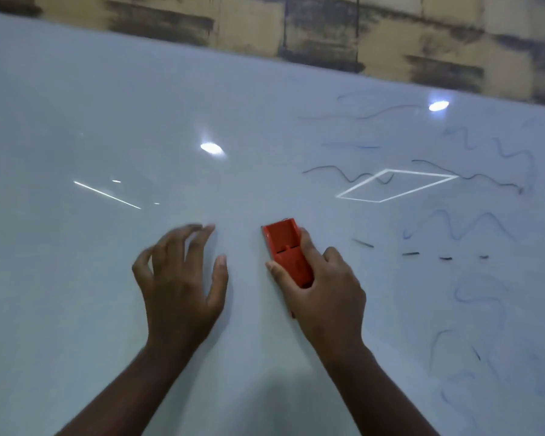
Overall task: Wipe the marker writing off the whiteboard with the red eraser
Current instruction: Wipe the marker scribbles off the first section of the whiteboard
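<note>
The whiteboard [107,121] fills most of the head view. My right hand [324,291] grips the red eraser [285,247] near the board's middle, thumb on its left side and fingers on its right, with the eraser flat against the board. My left hand [180,278] is spread beside it on the left, fingers relaxed and holding nothing. Wavy marker writing [343,173] in dark and blue strokes covers the right part of the board, with short dark dashes [411,253] just right of the eraser. The left part shows no writing.
A patterned tan and dark wall [328,26] runs along the board's top edge. Bright reflections of ceiling lights [211,148] and a diamond-shaped light outline [397,185] lie on the glossy surface.
</note>
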`<state>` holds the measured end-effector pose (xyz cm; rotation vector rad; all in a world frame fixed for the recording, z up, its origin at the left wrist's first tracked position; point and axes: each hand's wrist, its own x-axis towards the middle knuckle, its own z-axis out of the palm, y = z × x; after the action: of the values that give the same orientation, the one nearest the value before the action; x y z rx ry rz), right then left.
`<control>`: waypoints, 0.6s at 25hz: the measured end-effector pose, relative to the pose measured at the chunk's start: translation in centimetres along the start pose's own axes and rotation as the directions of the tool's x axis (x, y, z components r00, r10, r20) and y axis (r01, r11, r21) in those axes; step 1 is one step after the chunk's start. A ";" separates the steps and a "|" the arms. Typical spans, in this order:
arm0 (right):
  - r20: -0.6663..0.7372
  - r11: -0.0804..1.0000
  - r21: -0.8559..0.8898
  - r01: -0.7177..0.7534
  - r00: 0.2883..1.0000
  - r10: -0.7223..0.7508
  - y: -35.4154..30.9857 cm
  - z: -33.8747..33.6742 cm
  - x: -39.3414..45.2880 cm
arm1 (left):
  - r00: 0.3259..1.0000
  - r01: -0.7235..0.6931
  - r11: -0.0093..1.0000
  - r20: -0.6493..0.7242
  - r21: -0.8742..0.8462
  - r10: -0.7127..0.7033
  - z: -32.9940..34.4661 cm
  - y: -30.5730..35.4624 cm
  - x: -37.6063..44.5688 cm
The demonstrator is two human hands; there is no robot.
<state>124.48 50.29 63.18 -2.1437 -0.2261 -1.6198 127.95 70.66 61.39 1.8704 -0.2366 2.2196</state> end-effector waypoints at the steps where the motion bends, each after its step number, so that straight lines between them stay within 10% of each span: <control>1: -0.011 1.000 0.009 -0.019 1.000 0.019 0.6 -0.5 0.7 | 1.000 -0.005 1.000 -0.014 0.009 0.005 0.4 0.0 1.9; 8: -0.075 0.941 0.183 -0.285 0.950 0.302 8.8 -5.1 2.5 | 0.995 -0.089 0.987 0.048 0.135 0.083 3.9 -1.9 6.4; 15: -0.087 0.951 0.191 -0.241 0.961 0.261 7.6 -6.8 8.5 | 0.994 -0.093 0.987 0.063 0.134 0.085 3.9 -1.7 6.1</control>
<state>124.05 39.41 70.83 -1.8575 -0.0569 -1.5044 131.17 71.72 68.06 2.0348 -0.1850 2.2960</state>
